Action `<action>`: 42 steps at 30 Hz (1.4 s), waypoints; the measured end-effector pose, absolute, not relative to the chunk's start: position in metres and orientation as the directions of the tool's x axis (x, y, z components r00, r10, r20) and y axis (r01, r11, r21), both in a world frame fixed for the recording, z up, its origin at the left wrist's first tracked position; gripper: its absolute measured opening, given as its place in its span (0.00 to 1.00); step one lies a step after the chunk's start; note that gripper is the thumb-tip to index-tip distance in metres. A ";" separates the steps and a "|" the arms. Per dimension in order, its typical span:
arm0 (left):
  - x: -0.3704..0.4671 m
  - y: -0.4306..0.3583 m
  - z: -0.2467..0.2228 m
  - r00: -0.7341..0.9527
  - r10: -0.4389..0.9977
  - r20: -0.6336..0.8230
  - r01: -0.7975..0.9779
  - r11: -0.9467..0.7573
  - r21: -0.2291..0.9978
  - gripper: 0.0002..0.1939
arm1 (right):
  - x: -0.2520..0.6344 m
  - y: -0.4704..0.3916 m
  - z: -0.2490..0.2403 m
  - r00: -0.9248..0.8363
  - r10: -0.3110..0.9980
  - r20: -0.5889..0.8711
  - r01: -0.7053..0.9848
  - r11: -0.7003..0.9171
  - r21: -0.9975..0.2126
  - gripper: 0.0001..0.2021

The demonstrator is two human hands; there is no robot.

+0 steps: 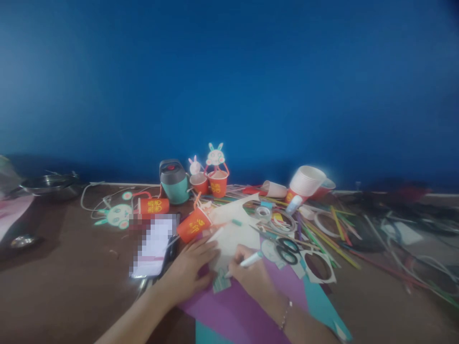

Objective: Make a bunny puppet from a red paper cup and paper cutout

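The right hand (pixel 251 272), right of the lower middle of the frame, has its fingers pinched snugly around a white marker (pixel 251 259). The marker leans, with its tip down by a small paper piece (pixel 221 283) that has green lines on it. The picture is too blurry to tell if the tip touches. The left hand (pixel 195 265) lies just left of it, fingers a bit bent and loosely spread. That grip holds nothing I can see.

This looks like drawing. To do it well, I think the left hand should press on the small piece so it can't slide. The marker should move lightly, in short lines, and not run past the paper's edge onto the purple sheet (pixel 229 315) below.

There isn't much room up top. The white paper (pixel 234 241) is just above the hands, and a tipped orange cup (pixel 193 225) is above the left hand. The phone (pixel 154 246) is close to the left arm, so that elbow shouldn't swing out. Scissors (pixel 289 251) and a card with a round hole (pixel 332 277) sit right of the right hand. The easiest room is toward the bottom of the frame, over the purple sheet. The brown surface (pixel 68 282) has a wide bare part at the lower left.
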State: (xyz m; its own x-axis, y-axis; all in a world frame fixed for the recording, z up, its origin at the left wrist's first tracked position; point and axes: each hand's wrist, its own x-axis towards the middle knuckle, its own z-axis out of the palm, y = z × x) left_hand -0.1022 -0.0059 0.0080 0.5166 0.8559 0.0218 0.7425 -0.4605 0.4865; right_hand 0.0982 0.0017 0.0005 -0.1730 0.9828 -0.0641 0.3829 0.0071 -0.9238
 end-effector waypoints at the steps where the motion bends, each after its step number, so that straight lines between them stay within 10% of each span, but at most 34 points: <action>1: -0.102 -0.006 0.008 0.516 0.856 0.018 0.743 -0.458 0.487 0.25 | 0.098 0.001 0.001 -0.178 0.982 -0.058 0.391 0.016 -0.920 0.10; 42: -0.100 -0.006 0.013 0.504 0.864 0.007 0.760 -0.447 0.472 0.24 | 0.098 0.001 -0.001 -0.229 0.973 -0.021 0.452 0.087 -0.888 0.11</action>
